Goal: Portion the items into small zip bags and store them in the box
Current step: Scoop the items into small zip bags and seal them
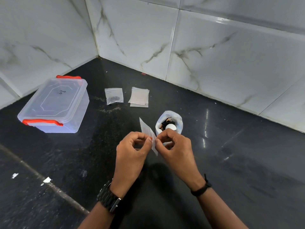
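Small clear empty zip bag (pixel 149 134): being pinched at its edge between the left hand (pixel 133 149) and right hand (pixel 175 147), held above the black speckled stone desk (pixel 231 162). Open white plastic pouch of mixed dark and white items (pixel 169 123): standing just beyond the right hand. Filled small zip bag (pixel 114 96) and stack of empty zip bags (pixel 139 97): lying farther back. Clear plastic box with red latches (pixel 54 104): sitting closed, far left.

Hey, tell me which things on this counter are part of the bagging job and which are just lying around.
Part of the job: zip bag pinched by left hand and right hand; bag of items; filled bag; empty bags; closed box.

Lying about: white scraps; red bit.
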